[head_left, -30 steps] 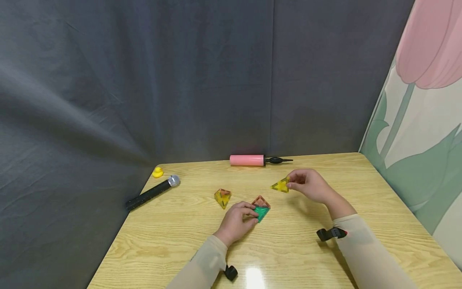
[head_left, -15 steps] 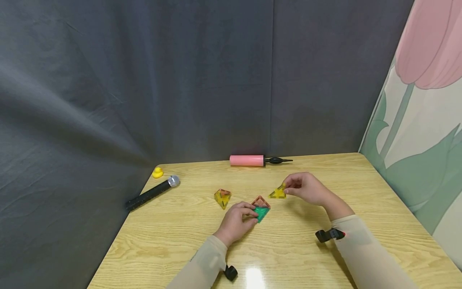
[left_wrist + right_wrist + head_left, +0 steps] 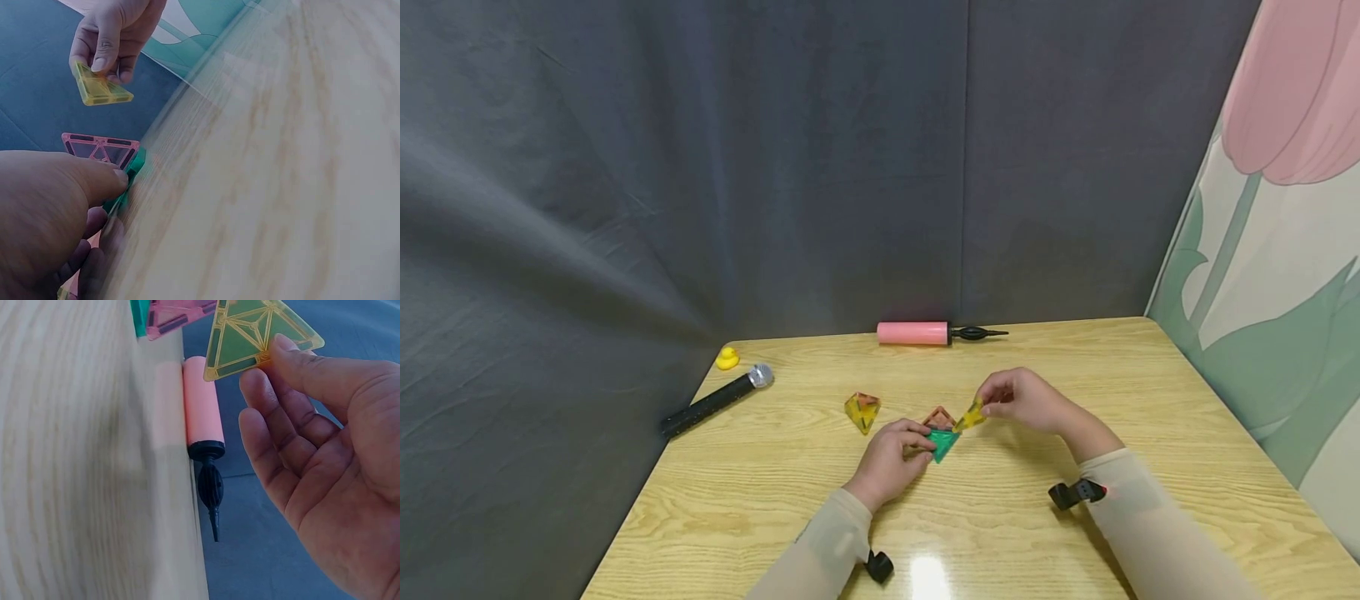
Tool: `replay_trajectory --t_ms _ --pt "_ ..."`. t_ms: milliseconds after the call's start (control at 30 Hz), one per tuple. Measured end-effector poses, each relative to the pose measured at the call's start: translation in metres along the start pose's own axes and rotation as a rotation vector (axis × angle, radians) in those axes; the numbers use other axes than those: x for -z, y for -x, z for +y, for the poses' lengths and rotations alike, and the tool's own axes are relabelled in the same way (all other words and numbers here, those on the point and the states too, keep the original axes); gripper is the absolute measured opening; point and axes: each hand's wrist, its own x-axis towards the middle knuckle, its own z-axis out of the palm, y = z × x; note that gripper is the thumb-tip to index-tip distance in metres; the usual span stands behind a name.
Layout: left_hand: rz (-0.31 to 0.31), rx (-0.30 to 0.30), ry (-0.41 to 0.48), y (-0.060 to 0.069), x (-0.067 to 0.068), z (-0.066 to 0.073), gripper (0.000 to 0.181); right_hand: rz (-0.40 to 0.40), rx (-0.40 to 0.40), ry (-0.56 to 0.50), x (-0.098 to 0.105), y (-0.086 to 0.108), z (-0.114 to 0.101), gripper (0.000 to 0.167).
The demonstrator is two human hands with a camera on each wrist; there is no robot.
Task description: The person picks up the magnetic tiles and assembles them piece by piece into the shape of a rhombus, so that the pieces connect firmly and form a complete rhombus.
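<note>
My right hand [image 3: 1024, 402] pinches a yellow triangular magnetic tile [image 3: 972, 415] by one edge, thumb on one face and fingers behind. The tile is tilted; its lower corner is close to a green triangular magnetic tile [image 3: 944, 444], and whether they touch I cannot tell. My left hand [image 3: 889, 460] holds the green tile at its left side between thumb and fingers. A red-pink triangular tile [image 3: 100, 147] stands against the green one, its far side rising behind it in the head view. My left fingers hide part of both.
Left of these lies a yellow and orange tile piece [image 3: 862, 411]. A black microphone [image 3: 718, 402] and a yellow rubber duck [image 3: 727, 358] are at the table's left edge. A pink hand pump [image 3: 913, 333] lies along the back edge, before a dark curtain [image 3: 850, 167].
My right hand has come down and left with the yellow tile, bringing it to the right side of the green and red-pink tiles. My left hand has stayed in place.
</note>
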Motion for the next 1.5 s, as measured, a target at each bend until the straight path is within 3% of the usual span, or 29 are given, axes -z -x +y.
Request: replay_trajectory --t_ms 333,1500 --pt "0.032 -0.036 -0.001 -0.001 -0.001 0.0 0.012 -0.05 0.035 0.004 -0.011 -0.003 0.008 0.013" --pt "0.024 -0.013 0.001 -0.001 -0.001 -0.002 0.013 -0.06 0.032 0.033 -0.035 -0.007 0.013 0.014"
